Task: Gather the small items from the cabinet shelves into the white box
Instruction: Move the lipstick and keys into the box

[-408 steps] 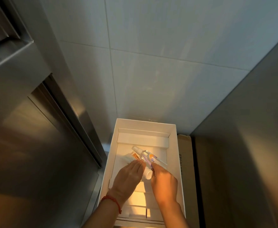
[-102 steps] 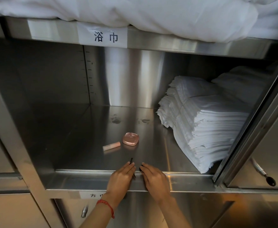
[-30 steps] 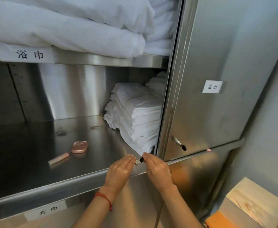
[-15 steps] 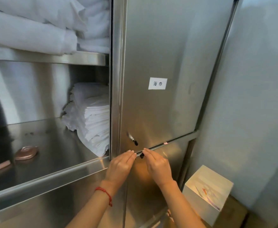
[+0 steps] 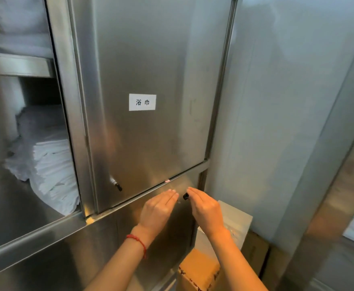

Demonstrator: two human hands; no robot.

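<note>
Your 2 hands are raised side by side in front of the steel cabinet door (image 5: 151,80), backs toward you, fingers pointing to about 12 o'clock. Your right hand (image 5: 205,208) holds a small dark item (image 5: 185,195); only its black end shows, poking out toward 9 o'clock from under the fingertips (image 5: 193,191) at the top left of that hand. From that end its long axis seems to run roughly 9 to 3 o'clock, but the rest is hidden behind the hand, so you cannot tell its full length or shape. The fingers lie close together and bend over the item, with the thumb out of sight. Your left hand (image 5: 158,210), with a red string bracelet (image 5: 138,243) on its wrist, sits just beside the right at 9 o'clock of it, fingers pressed together and nearly straight; whether it touches the far end of the item is too blurred to tell. The white box (image 5: 238,219) stands on the floor at 5 o'clock of your right hand, partly covered by that forearm, resting on a brown cardboard carton (image 5: 199,269). A white label (image 5: 142,102) with 2 characters sits mid-door, and a small black-tipped handle (image 5: 116,184) sticks out at 10 o'clock of your left hand. At 9 o'clock of the frame, the open shelf (image 5: 14,206) carries a stack of folded white towels (image 5: 48,164).
</note>
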